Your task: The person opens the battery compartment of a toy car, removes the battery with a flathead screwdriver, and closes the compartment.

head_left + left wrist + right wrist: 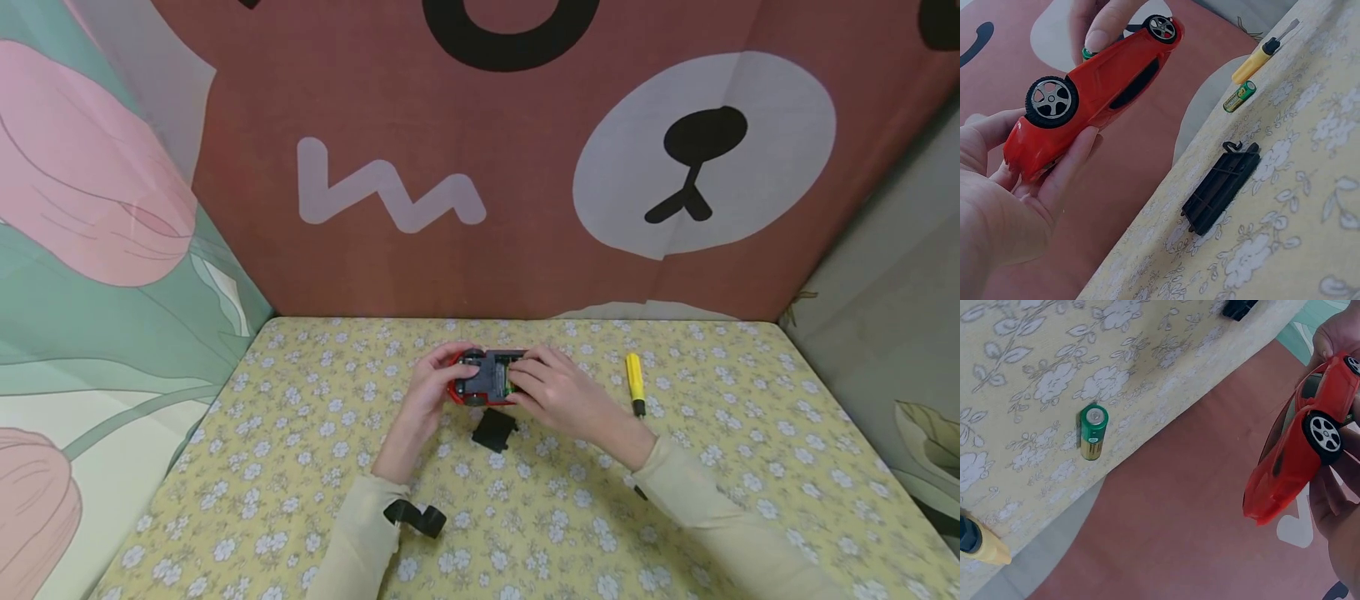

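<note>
A red toy car (491,379) is held with its dark underside up, its battery compartment showing in the head view. My left hand (429,385) grips one end of it, thumb laid across the underside near the wheels. At the compartment, the fingers of my right hand (558,387) are bent over the other end of the car. From the left wrist, a green battery (1087,54) peeks out beneath a fingertip of that hand, mostly hidden. The black battery cover (1219,190) lies on the cloth below the car.
Another green-and-gold battery (1092,437) lies on the flowered tablecloth (525,533). To the right of my right hand is a screwdriver (635,379) with a yellow handle. Behind the table hangs a printed bear cloth (525,267). A black band (416,518) is around my left wrist.
</note>
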{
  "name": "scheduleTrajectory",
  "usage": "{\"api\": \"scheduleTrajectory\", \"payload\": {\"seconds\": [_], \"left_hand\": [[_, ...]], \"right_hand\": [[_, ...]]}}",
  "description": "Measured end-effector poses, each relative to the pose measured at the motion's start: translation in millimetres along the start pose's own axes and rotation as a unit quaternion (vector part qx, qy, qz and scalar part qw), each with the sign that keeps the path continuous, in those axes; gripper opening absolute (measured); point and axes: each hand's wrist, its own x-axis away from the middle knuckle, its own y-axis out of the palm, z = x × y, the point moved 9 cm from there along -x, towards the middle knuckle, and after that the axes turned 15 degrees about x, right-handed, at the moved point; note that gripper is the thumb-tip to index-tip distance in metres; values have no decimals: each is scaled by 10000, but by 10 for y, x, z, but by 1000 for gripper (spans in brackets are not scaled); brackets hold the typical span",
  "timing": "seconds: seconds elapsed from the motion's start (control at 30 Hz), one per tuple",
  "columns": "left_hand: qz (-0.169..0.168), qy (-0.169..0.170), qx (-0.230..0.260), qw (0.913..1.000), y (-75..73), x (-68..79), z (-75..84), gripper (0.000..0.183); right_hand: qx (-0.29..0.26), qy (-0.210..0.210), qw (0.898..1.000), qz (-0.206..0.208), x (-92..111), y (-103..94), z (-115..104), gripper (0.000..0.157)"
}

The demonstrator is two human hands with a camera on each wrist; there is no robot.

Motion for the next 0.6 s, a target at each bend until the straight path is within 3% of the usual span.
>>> {"api": "scheduleTrajectory", "payload": {"seconds": [0.33,0.6], "left_hand": [[-13,-15,39,10000,-9,1,-1,33],[58,-15,47,10000,-26,2,0,36]], "right_hand": [[-208,-24,9998,68,-6,-27,-41,26],[-356,-30,9993,141,3,-29,-54,34]]}}
